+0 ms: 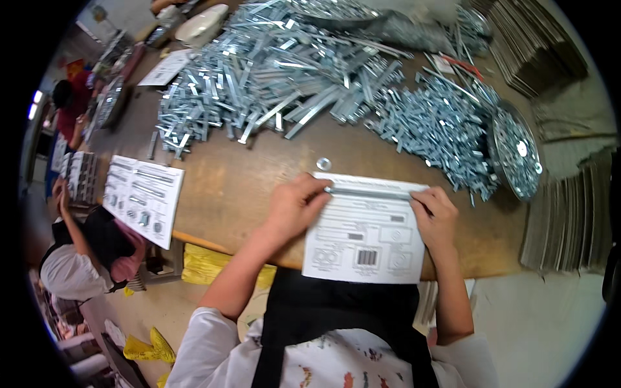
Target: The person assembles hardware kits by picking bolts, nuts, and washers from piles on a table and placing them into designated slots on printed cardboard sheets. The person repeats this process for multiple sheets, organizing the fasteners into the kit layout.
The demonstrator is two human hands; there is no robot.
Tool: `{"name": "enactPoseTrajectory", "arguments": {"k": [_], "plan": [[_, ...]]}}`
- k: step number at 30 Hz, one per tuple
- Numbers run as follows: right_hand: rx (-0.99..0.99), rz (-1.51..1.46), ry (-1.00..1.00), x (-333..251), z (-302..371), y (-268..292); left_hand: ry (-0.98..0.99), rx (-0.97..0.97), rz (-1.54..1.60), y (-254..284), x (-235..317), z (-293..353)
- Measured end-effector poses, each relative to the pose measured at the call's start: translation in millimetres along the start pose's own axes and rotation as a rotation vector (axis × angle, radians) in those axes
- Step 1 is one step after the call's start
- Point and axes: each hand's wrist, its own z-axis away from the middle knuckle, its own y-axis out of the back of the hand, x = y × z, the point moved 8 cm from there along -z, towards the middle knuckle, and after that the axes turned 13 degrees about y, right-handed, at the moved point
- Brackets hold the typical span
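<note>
We see the left hand (294, 205) closed in a pinch on the upper left corner of a printed paper sheet (365, 236), its grip clamped on the sheet's top edge, where a slim metal strip (369, 192) lies along that edge; the right hand (435, 216) is likewise closed on the sheet, its grip pinching the upper right corner, near the strip's other end; whether the fingers hold the strip itself or only the paper around it, we cannot tell. The strip's long axis runs left to right across the top of the sheet, from one hand to the other, so neither hand is clearly the nearer; both sit at its ends. The sheet lies flat on the brown worktop (233, 187), its lower edge overhanging the near rim toward the person's dark apron.

Just beyond the sheet's top edge, nearer the left hand, lies a single small washer (323, 163); farther beyond the sheet spreads a large heap of long metal strips (272, 71), and beyond and to the right of the sheet a heap of bolts (440, 129), with a round tray of small metal parts (515, 152) beside it. Well to the left of the sheet rests a second printed leaflet (143, 199); another person sits past it, at the left edge.
</note>
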Motion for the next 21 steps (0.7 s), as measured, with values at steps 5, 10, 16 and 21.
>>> {"name": "enactPoseTrajectory", "arguments": {"k": [5, 10, 16, 21], "plan": [[0.106, -0.250, -0.361, 25, 13, 2, -0.053, 0.280, -0.134, 42, 4, -39], [0.146, -0.257, -0.320, 36, 18, -2, 0.031, 0.325, -0.653, 31, 7, -105], [0.195, -0.463, -0.458, 27, 19, 18, 0.267, -0.099, -0.074, 26, 0, -97], [-0.091, -0.441, -0.159, -94, -33, -14, 0.414, -0.411, 0.730, -10, 22, 6]]}}
